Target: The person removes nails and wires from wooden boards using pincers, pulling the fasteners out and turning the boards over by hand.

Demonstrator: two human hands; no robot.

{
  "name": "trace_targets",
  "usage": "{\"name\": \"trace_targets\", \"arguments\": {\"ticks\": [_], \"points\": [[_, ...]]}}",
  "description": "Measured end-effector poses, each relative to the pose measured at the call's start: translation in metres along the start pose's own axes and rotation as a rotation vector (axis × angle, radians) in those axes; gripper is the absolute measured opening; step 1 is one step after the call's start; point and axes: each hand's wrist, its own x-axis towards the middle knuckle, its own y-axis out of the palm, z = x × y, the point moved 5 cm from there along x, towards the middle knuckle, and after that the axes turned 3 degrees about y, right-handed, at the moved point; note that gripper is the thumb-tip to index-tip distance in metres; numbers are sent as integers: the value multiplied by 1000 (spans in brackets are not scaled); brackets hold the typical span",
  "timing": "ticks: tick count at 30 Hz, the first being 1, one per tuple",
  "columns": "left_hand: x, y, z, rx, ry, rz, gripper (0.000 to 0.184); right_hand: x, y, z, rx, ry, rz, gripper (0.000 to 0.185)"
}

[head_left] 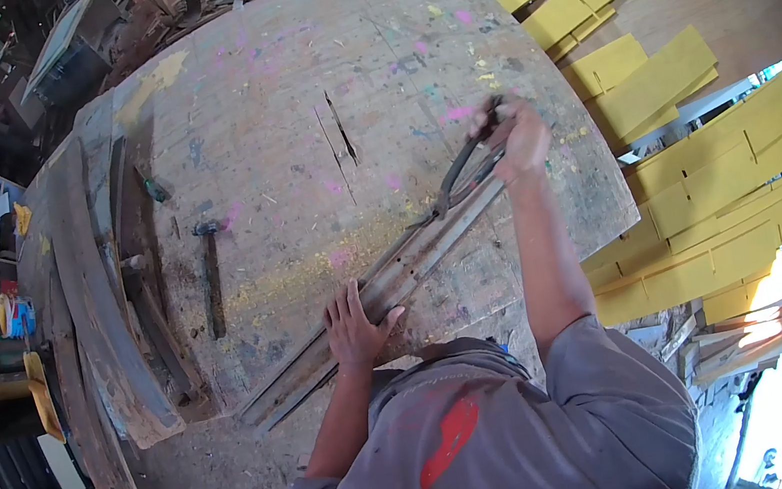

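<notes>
A long weathered wooden board (405,270) lies diagonally along the near side of the worktable, with narrow dark strips along its edges. My left hand (353,329) rests on the board's lower part, its fingers spread flat. Over the board's upper right end, my right hand (519,136) is wrapped round a dark long-handled metal tool (453,183) that looks like pincers. The tool's jointed end is down at the board's edge. Motion blurs the right hand, and its fingers hide part of the handles.
A hammer (213,281) lies on the paint-stained worktable (257,92), left of the board. Several old planks (96,299) are stacked along the left side. A narrow slot (340,131) cuts through the tabletop. Yellow slotted panels (703,167) stand to the right.
</notes>
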Motion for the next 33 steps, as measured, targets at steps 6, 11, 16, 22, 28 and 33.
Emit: {"name": "trace_targets", "arguments": {"ticks": [6,11,16,22,28,33], "points": [[-1,0,1,17,5,-9,103,78,-71,115,255,-95,-119,20],[-2,0,0,-24,-18,21,103,103,-136,157,472,-167,-68,12],[1,0,-5,-5,9,1,104,61,-78,125,288,-350,-157,8],[3,2,-8,10,37,34,105,-7,-16,141,326,-354,121,49],[-3,9,1,-11,105,-1,107,-49,-76,203,203,-663,199,70],[-20,-4,12,-63,104,21,107,-102,-112,229,58,-852,83,68]]}}
